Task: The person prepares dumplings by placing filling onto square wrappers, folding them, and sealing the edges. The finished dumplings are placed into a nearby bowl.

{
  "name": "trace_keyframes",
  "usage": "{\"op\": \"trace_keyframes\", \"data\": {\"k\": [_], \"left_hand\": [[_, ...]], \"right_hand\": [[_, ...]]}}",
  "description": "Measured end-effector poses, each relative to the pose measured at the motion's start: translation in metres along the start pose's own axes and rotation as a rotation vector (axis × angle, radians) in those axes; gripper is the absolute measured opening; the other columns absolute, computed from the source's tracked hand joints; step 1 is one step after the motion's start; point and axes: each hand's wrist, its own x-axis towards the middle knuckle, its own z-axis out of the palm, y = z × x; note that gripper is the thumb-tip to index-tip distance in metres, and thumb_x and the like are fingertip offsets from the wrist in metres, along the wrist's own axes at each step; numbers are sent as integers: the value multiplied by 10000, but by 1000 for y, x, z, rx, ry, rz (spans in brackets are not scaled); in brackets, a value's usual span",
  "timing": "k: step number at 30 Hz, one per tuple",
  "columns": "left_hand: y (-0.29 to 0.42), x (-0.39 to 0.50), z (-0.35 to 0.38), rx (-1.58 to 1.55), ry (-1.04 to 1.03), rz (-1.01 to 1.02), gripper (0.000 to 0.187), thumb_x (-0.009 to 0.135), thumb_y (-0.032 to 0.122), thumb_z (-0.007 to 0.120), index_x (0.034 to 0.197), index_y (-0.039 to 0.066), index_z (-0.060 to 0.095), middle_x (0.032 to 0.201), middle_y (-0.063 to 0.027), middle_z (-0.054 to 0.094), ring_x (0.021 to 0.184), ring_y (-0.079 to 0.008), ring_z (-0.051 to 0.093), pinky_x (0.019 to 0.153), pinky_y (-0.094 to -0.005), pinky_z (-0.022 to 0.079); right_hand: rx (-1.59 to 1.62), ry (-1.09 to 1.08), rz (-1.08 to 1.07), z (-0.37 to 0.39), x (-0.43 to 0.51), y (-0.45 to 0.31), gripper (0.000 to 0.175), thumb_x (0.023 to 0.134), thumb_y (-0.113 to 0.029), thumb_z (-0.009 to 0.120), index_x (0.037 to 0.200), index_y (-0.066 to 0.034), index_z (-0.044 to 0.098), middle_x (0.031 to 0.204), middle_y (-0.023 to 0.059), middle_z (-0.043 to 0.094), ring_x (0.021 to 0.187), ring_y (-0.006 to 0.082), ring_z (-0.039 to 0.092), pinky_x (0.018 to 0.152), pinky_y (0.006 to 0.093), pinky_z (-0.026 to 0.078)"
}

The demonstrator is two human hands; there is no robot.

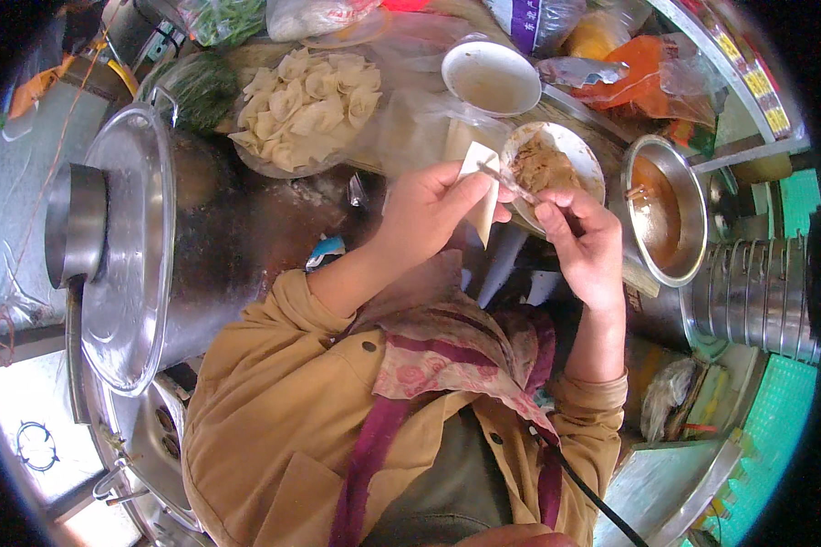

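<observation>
My left hand (427,205) pinches a pale, thin dough wrapper (480,174), partly folded over between thumb and fingers. In my right hand (581,236) is a slim stick-like tool (520,190), smeared near its tip, which reaches onto the wrapper. Just beyond both hands, a white bowl (592,154) holds a brownish-pink, paste-like filling (544,161). Many folded dough pieces (315,102) are heaped on a round tray (294,171) beyond my left forearm. The fingertips of my left hand are partly hidden behind the wrapper.
A white bowl (491,78) of cloudy liquid stands at the back. To the right is a metal basin (687,267) of orange-brown liquid, near stacked metal containers (746,290). A large lidded metal pot (126,314) stands left. Plastic bags (646,75) crowd the far side.
</observation>
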Motion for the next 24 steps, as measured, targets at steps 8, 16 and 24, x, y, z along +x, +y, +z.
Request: {"op": "trace_keyframes", "data": {"k": [8, 16, 24], "left_hand": [[-6, 2, 14, -80, -20, 35, 345, 1096, 168, 518, 1344, -63, 586, 1191, -207, 719, 1041, -283, 726, 952, -392, 577], [-17, 2, 26, -221, -19, 15, 331, 1083, 139, 534, 1352, -43, 596, 1180, -158, 725, 1028, -218, 708, 941, -383, 575], [-3, 1, 19, 526, -119, 139, 212, 1027, 128, 641, 1126, -30, 740, 951, -45, 762, 880, -69, 647, 799, -281, 549]], "right_hand": [[444, 176, 25, 17, -15, -5, 147, 1046, -86, 590, 1180, -37, 557, 901, -26, 566, 692, 36, 454, 604, 185, 358], [65, 219, -10, 35, -24, 4, 147, 938, -79, 768, 1003, 30, 693, 951, 76, 744, 865, 78, 646, 756, 277, 556], [-186, 183, -160, 3, -26, -8, 84, 954, -34, 728, 1013, 2, 679, 863, 15, 678, 777, 76, 586, 717, 241, 494]]}}
